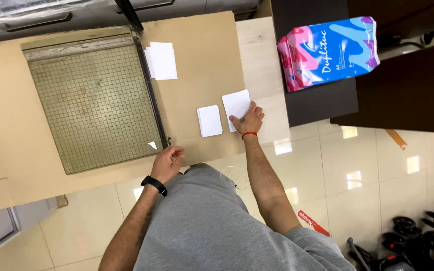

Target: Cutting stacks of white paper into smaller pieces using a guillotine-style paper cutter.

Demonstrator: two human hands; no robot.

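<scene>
Item: my right hand (247,120), fingers spread flat, pressing a white paper stack (236,103). Second white stack (209,120) just beside it, toward my left hand (167,163). Left hand: fingers curled at the near end of the paper cutter (94,100); what they pinch, cannot tell. Small paper scrap (152,145) just above.

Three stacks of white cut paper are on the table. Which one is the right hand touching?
The rightmost stack, on the pale wood strip: the right hand rests on its lower corner. The middle stack lies untouched beside it; the third stack sits by the cutter blade.
</scene>
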